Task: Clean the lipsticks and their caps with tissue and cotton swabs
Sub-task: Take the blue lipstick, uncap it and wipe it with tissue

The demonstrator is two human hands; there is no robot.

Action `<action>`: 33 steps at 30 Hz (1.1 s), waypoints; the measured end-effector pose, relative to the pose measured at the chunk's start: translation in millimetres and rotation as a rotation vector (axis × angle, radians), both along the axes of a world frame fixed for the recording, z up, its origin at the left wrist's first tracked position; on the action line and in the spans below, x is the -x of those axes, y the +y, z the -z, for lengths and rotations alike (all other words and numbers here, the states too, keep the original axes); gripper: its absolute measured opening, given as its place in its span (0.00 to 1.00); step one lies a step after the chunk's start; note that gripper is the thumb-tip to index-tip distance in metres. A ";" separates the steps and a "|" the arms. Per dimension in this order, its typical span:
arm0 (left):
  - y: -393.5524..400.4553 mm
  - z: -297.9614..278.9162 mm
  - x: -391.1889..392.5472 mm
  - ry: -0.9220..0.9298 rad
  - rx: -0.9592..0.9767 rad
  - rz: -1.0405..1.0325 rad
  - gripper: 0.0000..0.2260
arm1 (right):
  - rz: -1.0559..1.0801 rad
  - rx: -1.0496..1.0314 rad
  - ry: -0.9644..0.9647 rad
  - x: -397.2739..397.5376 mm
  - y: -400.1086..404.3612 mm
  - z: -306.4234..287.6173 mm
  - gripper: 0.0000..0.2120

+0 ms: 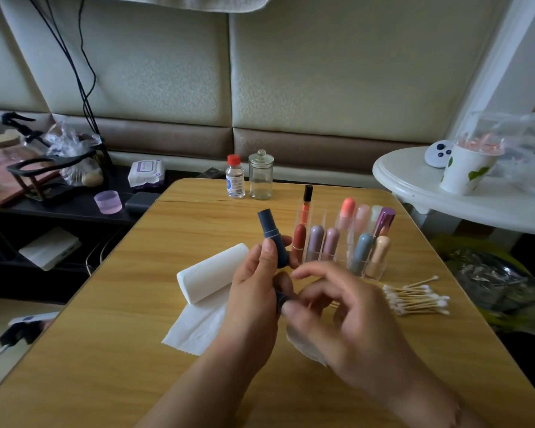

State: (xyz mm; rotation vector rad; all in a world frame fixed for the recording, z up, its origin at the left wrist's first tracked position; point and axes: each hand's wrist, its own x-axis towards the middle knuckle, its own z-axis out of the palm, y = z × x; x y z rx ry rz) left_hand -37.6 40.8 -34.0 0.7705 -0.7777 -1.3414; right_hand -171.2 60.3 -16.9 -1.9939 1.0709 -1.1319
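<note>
A person seated at a wooden table holds a dark blue lipstick upright in the left hand, thumb and fingers curled round its lower barrel so the stepped top stands clear, above the middle of the table. The right hand is alongside with fingers loosely curled; thumb and forefinger appear to pinch a small dark piece, probably the lipstick's cap, just under the left thumb, though blur makes that grip uncertain. A crumpled tissue shows beneath the right palm; whether it is held cannot be told.

Supplies sit within reach. A tissue roll lies on its side left of the hands, a sheet trailing toward the near edge. A heap of cotton swabs rests near the right edge. Beyond the hands, a clear organiser keeps capsule-shaped lipsticks upright in separate slots, presumably awaiting their turn. At the far edge stand a red-capped bottle and a lidded glass jar. The work looks at an early stage.
</note>
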 end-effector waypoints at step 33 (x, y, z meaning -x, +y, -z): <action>-4.7 6.6 -8.7 0.031 0.143 0.136 0.24 | -0.002 -0.441 -0.631 -2.4 -6.1 0.2 0.11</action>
